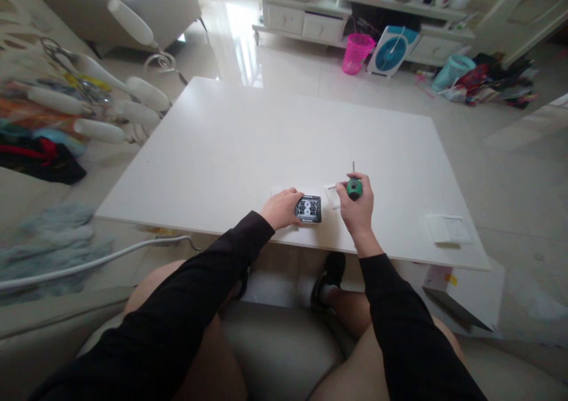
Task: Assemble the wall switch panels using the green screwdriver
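Observation:
Close to the near edge of the white table, my left hand [283, 207] grips a black square wall switch or socket unit [309, 209] by its left side. Its face shows a symmetrical pattern of metal-looking parts; which of the two it is, I cannot tell. My right hand [358, 209] is closed around a screwdriver with a green handle [354, 189], the thin shaft pointing away towards the far side of the table. Partly behind the right hand lies a thin white square frame [331, 197].
The white table [248, 135] spans the middle of the view. On its right end lies a white square plate [450, 229]. A white box [474, 294] stands below that corner. On the floor beyond are a pink basket [356, 54] and a blue fan [391, 52].

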A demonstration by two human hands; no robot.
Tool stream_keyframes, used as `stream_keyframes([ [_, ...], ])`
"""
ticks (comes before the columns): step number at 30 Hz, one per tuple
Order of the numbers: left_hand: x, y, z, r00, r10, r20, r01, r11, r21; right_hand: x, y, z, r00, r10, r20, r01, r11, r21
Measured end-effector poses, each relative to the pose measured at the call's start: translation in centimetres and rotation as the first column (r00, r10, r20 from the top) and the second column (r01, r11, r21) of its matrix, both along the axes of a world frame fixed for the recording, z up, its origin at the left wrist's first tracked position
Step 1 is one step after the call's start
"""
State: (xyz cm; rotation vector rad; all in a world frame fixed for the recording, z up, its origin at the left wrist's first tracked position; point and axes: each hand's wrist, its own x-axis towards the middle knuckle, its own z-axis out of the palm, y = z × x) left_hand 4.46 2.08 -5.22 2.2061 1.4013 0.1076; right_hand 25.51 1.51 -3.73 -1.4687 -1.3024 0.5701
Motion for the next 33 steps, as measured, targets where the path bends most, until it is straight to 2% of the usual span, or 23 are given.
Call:
stream_keyframes([
  [11,-0.8,0.6,-0.3,0.999,0.045,0.001,-0.045,0.999,-0.023,0.0,-0.1,0.0,1.0,0.009,0.023,-0.009,1.0,-0.01],
  [16,-1.5,0.9,-0.2,1.0,-0.012,-0.001,0.012,1.0,-0.016,0.0,-0.1,0.1,1.0,0.006,0.006,-0.006,1.0,-0.013],
  [27,-0.4,0.3,0.4,0.992,-0.005,-0.123,0.005,1.0,-0.001,0.0,0.0,0.1,1.0,0.005,0.003,-0.005,1.0,-0.022],
  [33,-0.1,-0.1,0.8,0.993,-0.01,-0.119,0.01,1.0,0.002,-0.2,-0.1,0.0,0.999,0.03,0.021,-0.029,0.998,-0.058],
])
